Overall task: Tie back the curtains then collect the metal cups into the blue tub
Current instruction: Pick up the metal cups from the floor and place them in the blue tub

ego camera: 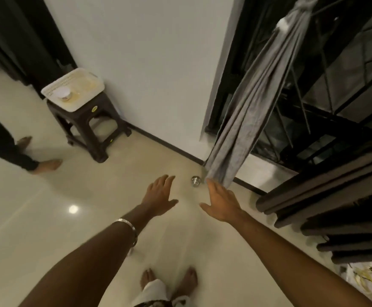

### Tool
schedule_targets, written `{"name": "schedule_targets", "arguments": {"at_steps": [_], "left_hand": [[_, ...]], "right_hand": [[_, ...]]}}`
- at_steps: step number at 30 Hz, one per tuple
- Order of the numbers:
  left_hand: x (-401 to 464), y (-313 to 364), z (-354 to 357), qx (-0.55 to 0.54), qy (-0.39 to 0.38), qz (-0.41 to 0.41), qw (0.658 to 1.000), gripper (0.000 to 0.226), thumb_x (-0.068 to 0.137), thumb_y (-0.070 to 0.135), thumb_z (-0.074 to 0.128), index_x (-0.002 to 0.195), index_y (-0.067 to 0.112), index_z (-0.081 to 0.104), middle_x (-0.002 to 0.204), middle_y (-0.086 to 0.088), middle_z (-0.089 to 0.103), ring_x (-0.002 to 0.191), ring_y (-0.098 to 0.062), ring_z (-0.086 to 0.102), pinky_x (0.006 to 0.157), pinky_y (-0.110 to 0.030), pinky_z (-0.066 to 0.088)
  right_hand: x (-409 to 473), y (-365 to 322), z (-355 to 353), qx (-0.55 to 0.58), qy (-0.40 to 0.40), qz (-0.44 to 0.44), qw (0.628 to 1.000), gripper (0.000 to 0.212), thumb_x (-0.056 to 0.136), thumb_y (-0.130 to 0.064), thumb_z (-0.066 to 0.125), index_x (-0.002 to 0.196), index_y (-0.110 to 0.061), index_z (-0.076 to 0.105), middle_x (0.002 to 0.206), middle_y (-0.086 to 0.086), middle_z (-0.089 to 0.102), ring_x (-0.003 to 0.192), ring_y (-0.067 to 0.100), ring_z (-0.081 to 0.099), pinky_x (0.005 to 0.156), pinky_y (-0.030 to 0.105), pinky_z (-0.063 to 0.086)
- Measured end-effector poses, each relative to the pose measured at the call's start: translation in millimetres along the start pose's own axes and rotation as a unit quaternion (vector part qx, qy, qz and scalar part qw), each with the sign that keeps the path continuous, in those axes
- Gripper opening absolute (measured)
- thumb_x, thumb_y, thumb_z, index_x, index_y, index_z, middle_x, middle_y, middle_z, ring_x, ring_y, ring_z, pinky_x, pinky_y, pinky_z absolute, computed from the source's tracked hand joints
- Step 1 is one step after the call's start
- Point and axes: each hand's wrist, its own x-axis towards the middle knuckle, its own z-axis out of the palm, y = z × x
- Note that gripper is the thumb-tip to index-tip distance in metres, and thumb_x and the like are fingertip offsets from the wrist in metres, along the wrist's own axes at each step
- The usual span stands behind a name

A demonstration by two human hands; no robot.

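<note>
Down on the pale floor, both arms reach forward with the hands spread. The left hand is flat and open, fingers straight and slightly fanned, thumb out to the right, holding nothing; a metal bangle circles its wrist. The right hand is likewise open, fingers straight and together, thumb out to the left, and it holds nothing. Its fingertips lie at the bottom edge of the grey curtain; whether they actually touch the cloth cannot be told.

That grey curtain hangs gathered into a narrow bundle, slanting from the far right down to the floor by the wall's corner. Behind it is a dark window frame with a metal grille. To the near right hangs a second, darker curtain in heavy folds.

A small metal cup stands upright on the floor, just beyond and between the two hands, near the grey curtain's lower edge and close to the dark skirting.

Farther left, against the white wall, a dark plastic stool carries a white tray with a small white bowl-like thing on it. At the left edge another person's bare feet and dark trouser legs show. The wearer's own bare feet are at the near edge.
</note>
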Motion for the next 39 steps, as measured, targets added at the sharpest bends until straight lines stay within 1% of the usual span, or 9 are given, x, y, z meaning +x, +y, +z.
{"name": "schedule_targets", "arguments": {"at_steps": [2,9,15,20,24,29,34,39], "left_hand": [[-12,-24,5,-0.015,0.009,-0.027,0.999,0.088,0.088,0.046,0.063,0.155,0.019,0.013,0.161,-0.011,0.018,0.149,-0.029,0.017,0.119,-0.045,0.023],[-64,-126,37,-0.059,0.017,-0.135,0.989,0.086,0.088,0.043,0.064,0.155,0.016,0.016,0.159,-0.011,0.022,0.147,-0.03,0.022,0.118,-0.045,0.023],[-110,-203,88,-0.116,0.01,-0.237,0.964,0.085,0.088,0.039,0.065,0.154,0.014,0.018,0.158,-0.01,0.025,0.146,-0.029,0.023,0.117,-0.046,0.025],[-130,-246,139,-0.155,0.018,-0.289,0.945,0.083,0.087,0.04,0.065,0.152,0.013,0.022,0.158,-0.007,0.027,0.146,-0.026,0.025,0.115,-0.044,0.027],[-130,-279,188,-0.177,0.033,-0.318,0.931,0.079,0.089,0.038,0.063,0.152,0.012,0.023,0.157,-0.006,0.029,0.145,-0.024,0.027,0.115,-0.042,0.029],[-114,-327,265,-0.187,0.028,-0.333,0.924,0.08,0.088,0.036,0.065,0.152,0.011,0.023,0.157,-0.006,0.029,0.145,-0.024,0.029,0.114,-0.042,0.03],[-101,-369,360,-0.189,0.001,-0.348,0.918,0.083,0.087,0.035,0.067,0.153,0.012,0.021,0.159,-0.005,0.026,0.146,-0.023,0.026,0.116,-0.041,0.027],[-87,-403,453,-0.176,-0.022,-0.342,0.923,0.086,0.087,0.036,0.068,0.153,0.012,0.019,0.159,-0.007,0.026,0.146,-0.025,0.027,0.117,-0.041,0.027]], "right_hand": [[10,-21,16,-0.01,-0.011,-0.018,1.0,0.087,0.089,-0.05,0.058,0.154,-0.017,0.011,0.159,0.01,0.023,0.142,0.029,0.031,0.11,0.05,0.033],[34,-108,93,-0.041,-0.081,-0.066,0.994,0.082,0.09,-0.048,0.055,0.153,-0.014,0.015,0.15,0.011,0.035,0.134,0.03,0.04,0.107,0.046,0.036],[53,-174,168,-0.055,-0.113,-0.11,0.986,0.078,0.088,-0.046,0.059,0.148,-0.01,0.025,0.141,0.012,0.045,0.124,0.033,0.05,0.097,0.045,0.042],[74,-204,232,-0.086,-0.136,-0.153,0.975,0.075,0.086,-0.044,0.063,0.144,-0.008,0.031,0.135,0.013,0.049,0.116,0.033,0.055,0.089,0.044,0.047],[102,-215,293,-0.101,-0.153,-0.174,0.968,0.074,0.086,-0.041,0.063,0.144,-0.007,0.033,0.137,0.011,0.048,0.116,0.032,0.056,0.089,0.043,0.046],[139,-212,390,-0.104,-0.176,-0.195,0.959,0.073,0.084,-0.039,0.066,0.143,-0.007,0.035,0.138,0.01,0.048,0.113,0.032,0.057,0.087,0.043,0.047],[171,-190,497,-0.097,-0.194,-0.204,0.955,0.072,0.085,-0.038,0.067,0.143,-0.008,0.035,0.139,0.009,0.048,0.113,0.031,0.057,0.086,0.041,0.047],[203,-159,594,-0.111,-0.2,-0.243,0.943,0.075,0.084,-0.036,0.069,0.144,-0.008,0.034,0.141,0.009,0.047,0.111,0.029,0.06,0.083,0.041,0.049]]}}
